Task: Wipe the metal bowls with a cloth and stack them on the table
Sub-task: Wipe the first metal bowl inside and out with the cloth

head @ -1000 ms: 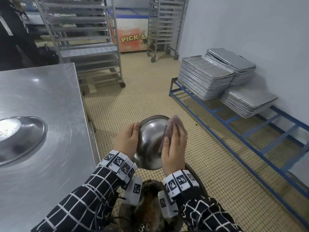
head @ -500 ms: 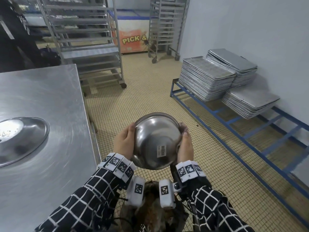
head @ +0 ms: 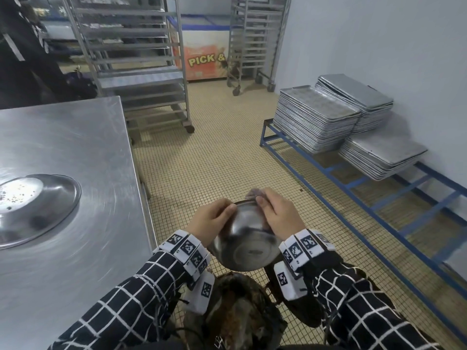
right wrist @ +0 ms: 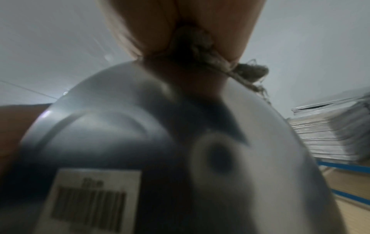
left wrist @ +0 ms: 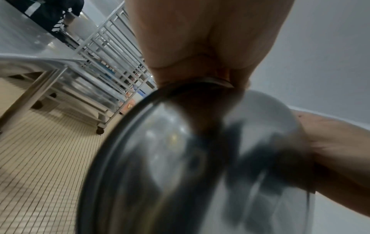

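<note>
Room, head view: tiled kitchen floor, wheeled racks at the back, stacked baking trays [head: 316,117] on a blue frame along the wall to your right.
Surface, head view: steel surface [head: 63,137] on your left; one upturned bowl on the surface [head: 38,205] sits there already.
Held bowl, head view: bowl [head: 246,246] in the air between your hands, base toward you, well apart from the surface.
Left hand, left wrist view: left hand [left wrist: 204,41] grips the rim, fingers curled over it.
Right hand, right wrist view: right hand [right wrist: 180,26] pinches the cloth [right wrist: 202,52] against the rim beside the barcode label [right wrist: 90,199].
Step, judged: wiping the rim; stacking not yet done.
Next move, judged: you need the rim wiped right round, then a carry left to nest it squarely on the upturned bowl.
</note>
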### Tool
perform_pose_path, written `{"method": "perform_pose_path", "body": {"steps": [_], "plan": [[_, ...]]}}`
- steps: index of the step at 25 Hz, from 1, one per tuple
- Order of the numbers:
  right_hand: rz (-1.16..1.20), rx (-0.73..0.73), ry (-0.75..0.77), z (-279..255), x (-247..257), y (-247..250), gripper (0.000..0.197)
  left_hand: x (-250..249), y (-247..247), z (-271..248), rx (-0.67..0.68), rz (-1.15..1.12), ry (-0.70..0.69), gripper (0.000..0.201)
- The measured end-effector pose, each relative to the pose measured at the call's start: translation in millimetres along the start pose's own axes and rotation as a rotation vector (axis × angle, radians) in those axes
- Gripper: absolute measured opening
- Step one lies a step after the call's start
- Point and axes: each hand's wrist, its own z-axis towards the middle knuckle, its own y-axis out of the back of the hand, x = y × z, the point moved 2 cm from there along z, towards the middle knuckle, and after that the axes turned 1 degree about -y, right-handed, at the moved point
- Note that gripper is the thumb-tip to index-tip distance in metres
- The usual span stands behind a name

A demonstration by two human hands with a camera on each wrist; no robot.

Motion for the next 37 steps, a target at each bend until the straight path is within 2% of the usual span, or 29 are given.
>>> {"method": "perform_pose_path", "body": {"steps": [4, 6, 9, 11, 13, 16, 18, 21, 25, 27, 28, 30, 32, 35, 37], "plan": [[0.046, -0.313, 0.099, -5.8, 13.6, -7.0, 0.029, 1.0, -1.7, 2.2, -0.124, 0.037, 0.014, 0.028], [0.074, -0.329, 0.121, -12.1, 19.5, -17.6, 0.029, 2.3, -1.1, 2.4, -0.198, 0.013, 0.051, 0.029], [-0.198, -0.266, 0.229, -27.0, 29.9, -46.5, 0.044, -4.8, 2.8, 2.2, -0.320, -0.170, 0.094, 0.029], [-0.268, -0.317, 0.252, -29.6, 33.0, -52.0, 0.048, -11.5, 5.0, -0.5, -0.354, -0.198, 0.065, 0.029], [-0.137, -0.415, 0.129, -25.3, 28.3, -44.6, 0.050, -16.3, 6.1, -5.1, -0.352, -0.192, 0.020, 0.033], [0.313, -0.483, -0.234, -21.3, 2.3, -33.8, 0.047, -16.3, 11.2, -7.6, -0.422, -0.235, 0.000, 0.035], [0.425, -0.483, -0.331, -30.5, -9.0, -35.2, 0.040, -14.2, 14.2, -5.3, -0.460, -0.250, 0.022, 0.032], [0.378, -0.463, -0.180, -40.9, 3.6, -41.6, 0.045, -12.4, 13.9, -3.5, -0.450, -0.232, 0.030, 0.031], [-0.034, -0.447, 0.065, -26.7, 37.9, -47.8, 0.051, -15.3, 5.9, -1.8, -0.382, -0.136, 0.014, 0.032], [-0.175, -0.481, 0.120, -18.5, 43.7, -47.7, 0.050, -15.5, 3.9, 0.3, -0.380, -0.136, -0.002, 0.033], [-0.156, -0.501, 0.106, -15.3, 42.1, -45.9, 0.050, -15.2, 4.5, 0.2, -0.386, -0.161, -0.001, 0.033], [0.034, -0.535, -0.024, -12.5, 32.9, -38.7, 0.049, -14.0, 7.0, 0.1, -0.387, -0.223, 0.020, 0.035], [0.324, -0.495, -0.249, -13.3, 15.5, -33.0, 0.047, -11.6, 11.0, -0.7, -0.394, -0.301, 0.054, 0.036], [0.567, -0.187, -0.617, -19.1, -14.3, -30.0, 0.055, -10.0, 15.4, -2.6, -0.369, -0.446, 0.104, 0.039], [0.864, 0.051, -0.812, -23.1, -29.2, -29.3, 0.082, -7.4, 15.0, -4.8, -0.342, -0.464, 0.077, 0.045]]}}
